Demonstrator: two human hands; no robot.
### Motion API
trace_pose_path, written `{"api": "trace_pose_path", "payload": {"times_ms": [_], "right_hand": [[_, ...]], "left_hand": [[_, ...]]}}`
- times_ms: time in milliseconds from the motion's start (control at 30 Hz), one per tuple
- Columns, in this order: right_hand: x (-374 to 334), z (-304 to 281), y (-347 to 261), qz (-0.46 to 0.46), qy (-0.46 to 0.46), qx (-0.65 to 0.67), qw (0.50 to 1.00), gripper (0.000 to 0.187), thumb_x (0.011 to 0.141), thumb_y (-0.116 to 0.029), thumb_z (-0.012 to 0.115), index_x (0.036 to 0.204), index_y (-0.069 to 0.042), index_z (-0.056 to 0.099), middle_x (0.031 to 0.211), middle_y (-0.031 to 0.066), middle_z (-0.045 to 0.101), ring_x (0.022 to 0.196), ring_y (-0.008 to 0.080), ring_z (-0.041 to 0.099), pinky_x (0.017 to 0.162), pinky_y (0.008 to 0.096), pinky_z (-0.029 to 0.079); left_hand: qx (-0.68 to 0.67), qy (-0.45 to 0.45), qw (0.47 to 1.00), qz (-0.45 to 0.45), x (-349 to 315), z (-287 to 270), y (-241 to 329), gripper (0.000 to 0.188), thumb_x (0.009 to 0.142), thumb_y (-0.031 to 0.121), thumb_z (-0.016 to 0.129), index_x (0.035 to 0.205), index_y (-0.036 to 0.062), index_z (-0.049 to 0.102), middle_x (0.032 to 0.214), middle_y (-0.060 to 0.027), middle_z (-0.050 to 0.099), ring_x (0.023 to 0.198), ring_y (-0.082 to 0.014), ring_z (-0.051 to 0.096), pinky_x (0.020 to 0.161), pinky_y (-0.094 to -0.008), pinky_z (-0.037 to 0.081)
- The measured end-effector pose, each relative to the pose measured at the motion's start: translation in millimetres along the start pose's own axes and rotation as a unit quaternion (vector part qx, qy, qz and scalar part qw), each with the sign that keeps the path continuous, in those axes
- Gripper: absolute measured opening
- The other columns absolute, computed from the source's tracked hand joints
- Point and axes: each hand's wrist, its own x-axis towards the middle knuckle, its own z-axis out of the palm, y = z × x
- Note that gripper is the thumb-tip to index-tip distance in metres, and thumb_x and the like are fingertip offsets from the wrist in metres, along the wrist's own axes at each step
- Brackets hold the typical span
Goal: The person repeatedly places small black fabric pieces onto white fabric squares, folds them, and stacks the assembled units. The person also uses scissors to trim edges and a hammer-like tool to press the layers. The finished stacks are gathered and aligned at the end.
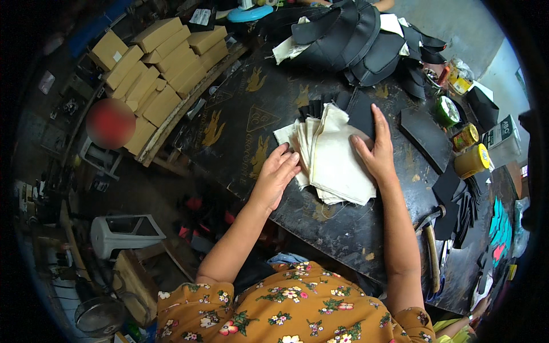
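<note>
A loose stack of cut off-white cloth pieces (341,154) lies on the dark table between my hands, its layers fanned at the left and frayed at the front. My left hand (277,175) touches the stack's left edge with slightly bent, parted fingers. Along the right edge rests my right hand (377,150), fingers stretched out away from me and thumb on the top cloth. Neither hand is closed round the cloth. Black cut pieces (361,112) lie just behind the stack, partly covered by it.
Black curved pieces (343,37) are heaped at the back. On the right are a flat black panel (426,139), a yellow jar (472,161), a hammer (433,251), scissors (445,254) and fanned black pieces (449,208). Cardboard boxes (166,66) stand left; a person's arm (457,327) shows lower right.
</note>
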Motion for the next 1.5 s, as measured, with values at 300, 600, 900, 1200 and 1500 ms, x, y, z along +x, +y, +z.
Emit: {"api": "trace_pose_path", "payload": {"times_ms": [300,600,900,1200,1500], "right_hand": [[-0.1,-1.0,-3.3,0.070,0.038,0.048,0.996,0.090,0.088,-0.034,0.085,0.163,-0.009,0.042,0.162,0.0246,0.046,0.152,0.0430,0.043,0.125,0.0491,0.037],[-2.2,-26.2,-77.9,-0.071,-0.036,0.006,0.997,0.109,0.064,-0.053,0.097,0.150,-0.004,0.052,0.142,0.0219,0.060,0.135,0.0412,0.056,0.112,0.0511,0.047],[10.6,-54.1,-39.1,0.147,-0.022,0.122,0.981,0.051,0.089,-0.001,0.057,0.139,0.005,0.065,0.127,0.0277,0.074,0.123,0.0327,0.071,0.107,0.0355,0.051],[24.3,-141.8,4.5,0.215,0.081,0.307,0.924,0.054,0.088,0.002,0.056,0.141,0.004,0.064,0.124,0.0090,0.074,0.107,0.0175,0.070,0.099,0.0318,0.055],[-36.0,-108.1,-110.2,0.030,-0.140,-0.114,0.983,0.048,0.086,-0.002,0.068,0.134,-0.004,0.067,0.111,0.0271,0.074,0.107,0.0474,0.071,0.093,0.0529,0.057]], "left_hand": [[-0.064,-0.067,0.993,-0.069,42.9,30.8,0.4,0.047,0.106,0.024,0.072,0.143,0.0006,0.055,0.138,-0.0116,0.066,0.126,-0.0189,0.064,0.108,-0.0378,0.051],[-0.048,-0.031,0.992,0.115,63.2,94.7,0.3,0.075,0.097,0.005,0.078,0.156,0.0042,0.032,0.143,-0.0144,0.058,0.129,-0.0206,0.060,0.109,-0.0367,0.053],[-0.054,-0.171,0.981,0.071,71.1,73.7,-25.8,0.084,0.113,0.027,0.059,0.173,0.0104,0.004,0.161,-0.0235,0.043,0.139,-0.0291,0.057,0.116,-0.0420,0.047],[0.180,-0.093,0.974,0.097,70.0,55.2,-4.1,0.069,0.109,0.036,0.067,0.162,0.0043,0.035,0.154,-0.0243,0.050,0.141,-0.0292,0.056,0.110,-0.0409,0.052],[-0.077,-0.227,0.955,-0.174,37.3,130.9,3.1,0.064,0.100,0.061,0.071,0.144,0.0157,0.062,0.136,-0.0077,0.068,0.127,-0.0245,0.065,0.105,-0.0525,0.055]]}}
